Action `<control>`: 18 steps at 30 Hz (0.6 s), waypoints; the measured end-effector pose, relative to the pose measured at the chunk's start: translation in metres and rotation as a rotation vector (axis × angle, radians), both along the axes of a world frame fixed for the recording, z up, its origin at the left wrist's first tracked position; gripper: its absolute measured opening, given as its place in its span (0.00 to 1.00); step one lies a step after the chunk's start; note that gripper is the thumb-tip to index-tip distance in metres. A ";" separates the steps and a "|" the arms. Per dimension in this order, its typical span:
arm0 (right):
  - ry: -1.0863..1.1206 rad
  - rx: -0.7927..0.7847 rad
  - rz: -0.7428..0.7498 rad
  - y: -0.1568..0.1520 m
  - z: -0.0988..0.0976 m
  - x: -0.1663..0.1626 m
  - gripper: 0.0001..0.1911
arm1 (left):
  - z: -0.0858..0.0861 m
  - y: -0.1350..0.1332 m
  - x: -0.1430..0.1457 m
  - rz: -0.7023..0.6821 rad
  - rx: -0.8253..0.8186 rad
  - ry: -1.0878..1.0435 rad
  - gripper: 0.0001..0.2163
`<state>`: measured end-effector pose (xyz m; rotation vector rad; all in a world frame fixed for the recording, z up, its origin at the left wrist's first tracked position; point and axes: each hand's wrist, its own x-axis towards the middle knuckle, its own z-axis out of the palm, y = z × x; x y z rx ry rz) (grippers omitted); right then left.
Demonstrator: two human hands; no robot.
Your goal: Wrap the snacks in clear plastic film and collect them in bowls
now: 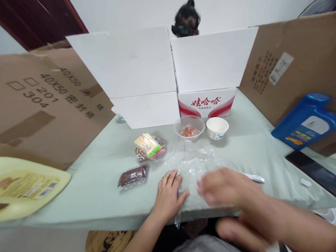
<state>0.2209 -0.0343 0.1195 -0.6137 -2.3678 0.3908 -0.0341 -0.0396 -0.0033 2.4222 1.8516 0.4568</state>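
Clear, crinkled plastic film (202,160) lies at the lower centre of the frame, its left side under the left hand (167,195), whose fingers rest flat and slightly spread. The right hand (223,186) shows blurred beside it; whether its fingers pinch anything cannot be told. The film looks light, limp and slippery, likely to crease or cling, so probably best held flat along one edge. Just above centre, a white carton (207,102) reads 娃哈哈 in red; at left, brown cardboard (60,129) carries "40X50", "201" and "304".
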 end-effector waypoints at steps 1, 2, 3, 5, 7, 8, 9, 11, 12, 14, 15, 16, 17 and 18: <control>-0.079 -0.047 0.014 0.011 -0.004 -0.002 0.29 | 0.003 0.002 0.000 -0.007 -0.019 0.005 0.23; -0.196 -0.105 0.029 0.020 -0.011 -0.004 0.35 | 0.007 0.005 -0.002 -0.018 -0.038 0.009 0.24; -0.321 -0.150 0.047 0.026 -0.022 -0.005 0.40 | 0.010 0.008 -0.005 -0.030 -0.058 0.014 0.24; -0.532 -0.209 0.008 0.029 -0.051 -0.001 0.45 | 0.015 0.018 -0.015 -0.042 -0.086 0.029 0.24; -0.608 -0.249 -0.065 0.023 -0.081 0.009 0.47 | 0.019 0.028 -0.029 -0.003 -0.069 0.047 0.23; -0.612 -0.256 -0.094 0.017 -0.093 0.014 0.46 | 0.021 0.032 -0.037 0.035 -0.031 0.050 0.21; -0.598 -0.250 -0.124 0.011 -0.102 0.020 0.44 | 0.023 0.033 -0.043 0.074 0.029 0.041 0.20; -0.552 -0.203 -0.170 0.000 -0.112 0.031 0.39 | 0.026 0.029 -0.051 0.108 0.177 -0.018 0.15; -0.527 -0.168 -0.187 -0.005 -0.113 0.035 0.35 | 0.028 0.024 -0.053 0.075 0.229 -0.058 0.14; -0.476 -0.111 -0.194 -0.012 -0.111 0.043 0.28 | 0.029 0.009 -0.054 -0.116 0.211 -0.112 0.14; -0.452 -0.095 -0.193 -0.015 -0.110 0.046 0.23 | 0.029 0.001 -0.053 -0.244 0.145 -0.113 0.16; -0.427 -0.086 -0.193 -0.017 -0.108 0.048 0.18 | 0.028 -0.007 -0.053 -0.365 0.062 -0.098 0.21; -0.398 -0.084 -0.193 -0.020 -0.106 0.051 0.14 | 0.026 -0.015 -0.053 -0.455 -0.013 -0.077 0.24; -0.371 -0.089 -0.189 -0.022 -0.105 0.053 0.12 | 0.023 -0.021 -0.054 -0.504 -0.061 -0.063 0.25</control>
